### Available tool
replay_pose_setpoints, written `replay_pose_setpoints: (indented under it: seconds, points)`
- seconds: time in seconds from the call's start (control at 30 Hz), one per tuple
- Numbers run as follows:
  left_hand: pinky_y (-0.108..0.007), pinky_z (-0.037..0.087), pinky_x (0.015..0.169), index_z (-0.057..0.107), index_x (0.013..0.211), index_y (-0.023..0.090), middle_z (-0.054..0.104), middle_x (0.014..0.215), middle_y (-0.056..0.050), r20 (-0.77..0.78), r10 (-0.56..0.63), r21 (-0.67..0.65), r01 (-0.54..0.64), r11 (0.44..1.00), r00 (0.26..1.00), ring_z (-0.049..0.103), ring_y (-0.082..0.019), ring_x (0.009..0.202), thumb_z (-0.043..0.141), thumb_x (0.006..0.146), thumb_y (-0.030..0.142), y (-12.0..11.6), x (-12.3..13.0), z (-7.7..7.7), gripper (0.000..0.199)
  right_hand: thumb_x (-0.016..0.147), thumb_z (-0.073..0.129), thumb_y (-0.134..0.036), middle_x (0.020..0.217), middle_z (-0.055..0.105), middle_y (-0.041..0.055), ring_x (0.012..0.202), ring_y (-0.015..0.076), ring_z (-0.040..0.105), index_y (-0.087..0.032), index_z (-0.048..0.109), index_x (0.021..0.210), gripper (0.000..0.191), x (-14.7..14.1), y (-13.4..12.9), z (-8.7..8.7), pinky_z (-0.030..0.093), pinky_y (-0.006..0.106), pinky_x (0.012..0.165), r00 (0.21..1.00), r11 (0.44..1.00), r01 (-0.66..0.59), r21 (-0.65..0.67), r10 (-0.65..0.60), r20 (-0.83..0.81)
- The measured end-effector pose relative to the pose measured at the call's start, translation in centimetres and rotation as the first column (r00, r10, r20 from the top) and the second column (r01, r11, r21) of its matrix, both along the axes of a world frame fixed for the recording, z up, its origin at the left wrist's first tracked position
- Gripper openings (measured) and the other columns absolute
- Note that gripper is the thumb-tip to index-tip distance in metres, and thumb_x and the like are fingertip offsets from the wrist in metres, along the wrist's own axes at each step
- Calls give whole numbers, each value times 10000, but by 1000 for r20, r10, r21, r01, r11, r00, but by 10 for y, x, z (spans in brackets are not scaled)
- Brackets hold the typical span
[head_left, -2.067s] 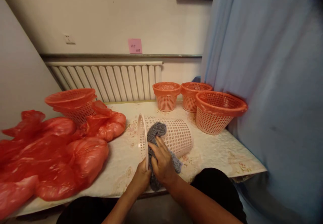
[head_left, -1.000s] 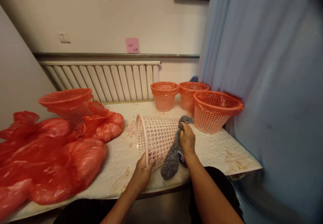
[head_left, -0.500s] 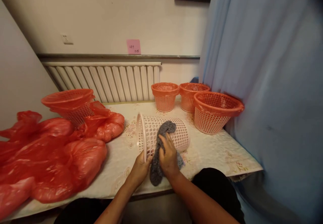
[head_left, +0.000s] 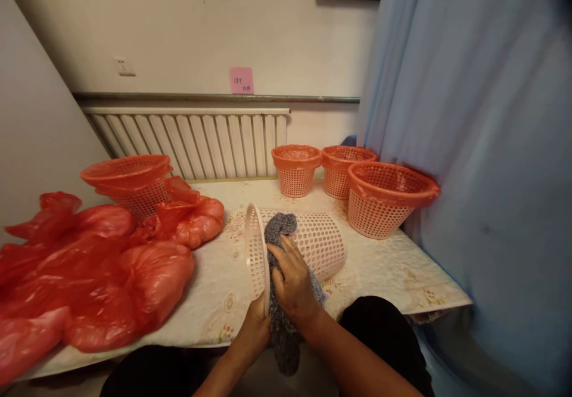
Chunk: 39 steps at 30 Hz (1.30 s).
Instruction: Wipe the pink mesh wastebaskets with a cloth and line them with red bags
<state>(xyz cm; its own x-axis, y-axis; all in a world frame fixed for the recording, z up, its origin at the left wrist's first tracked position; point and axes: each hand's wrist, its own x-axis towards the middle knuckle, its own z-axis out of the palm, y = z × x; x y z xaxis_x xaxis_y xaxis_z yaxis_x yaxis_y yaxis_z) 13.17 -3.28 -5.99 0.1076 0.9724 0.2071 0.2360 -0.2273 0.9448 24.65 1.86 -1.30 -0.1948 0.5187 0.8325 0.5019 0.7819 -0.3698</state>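
A pale pink plastic wastebasket (head_left: pixel 319 236) with a grid of holes lies on its side on the table, its mouth facing left. My left hand (head_left: pixel 257 325) grips the rim at its lower edge, fingers partly hidden behind it. A grey cloth (head_left: pixel 281 225) is draped over the basket's side close to the rim, with one end hanging down past the table's front edge. My right hand (head_left: pixel 292 278) presses this cloth against the basket, fingers bent over it.
Several baskets with red liners, such as one at the back (head_left: pixel 297 181), stand on the patterned tablecloth (head_left: pixel 214 290). Filled red plastic bags (head_left: pixel 152 278) heap up at the left. A blue curtain (head_left: pixel 482 146) hangs right, a radiator (head_left: pixel 192 140) behind.
My right hand and the cloth have moved left along the basket toward its rim. The cloth's lower end hangs further down. The basket's mouth is tilted slightly, and the whole view has shifted a little.
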Motion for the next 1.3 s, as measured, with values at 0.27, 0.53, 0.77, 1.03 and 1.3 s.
replay_pose_setpoints:
  seconds: [0.27, 0.53, 0.77, 1.03, 1.3]
  points:
    - [-360, 469, 941, 586, 1140, 144, 688, 1109, -66, 108, 108, 20, -111, 994, 988, 606, -236, 1024, 516, 777, 171, 15, 7, 31, 371, 798, 373, -40, 1361, 505, 127, 1342, 232, 387, -161, 533, 1285, 527, 2, 2, 0, 369, 496, 1103, 999, 1000, 8, 7, -8, 36]
    - [-381, 406, 1036, 584, 1183, 162, 650, 1222, -79, 80, 119, 23, -121, 992, 990, 572, -238, 1150, 497, 864, 285, 18, 3, 22, 352, 809, 370, -38, 1342, 524, 146, 1325, 218, 409, -135, 558, 1258, 495, 22, 34, -6, 355, 463, 1108, 997, 996, 78, -46, -77, 22]
    - [-416, 426, 1021, 595, 1168, 147, 676, 1182, -103, 49, 107, -10, -107, 994, 993, 612, -257, 1102, 513, 865, 330, 23, -4, 10, 364, 763, 415, -83, 1239, 612, 145, 1204, 240, 525, -114, 613, 1191, 473, 91, 92, -24, 374, 438, 1069, 895, 878, 380, -293, -428, -123]
    - [-449, 459, 989, 605, 1108, 112, 697, 1117, -130, 120, 104, -72, -95, 993, 987, 639, -276, 1058, 550, 829, 366, 30, -9, 10, 381, 777, 383, -144, 1212, 626, 161, 1141, 258, 571, -103, 594, 1210, 484, 90, 90, -36, 412, 449, 1018, 714, 752, 467, -466, -631, -303]
    - [-425, 394, 1056, 605, 1148, 133, 667, 1194, -103, 31, 60, 35, -61, 998, 998, 591, -256, 1137, 497, 857, 315, 36, -8, 8, 360, 780, 385, -47, 1364, 514, 132, 1323, 223, 416, -144, 550, 1274, 530, 13, 29, -36, 364, 461, 1098, 974, 972, 142, -185, -170, -147]
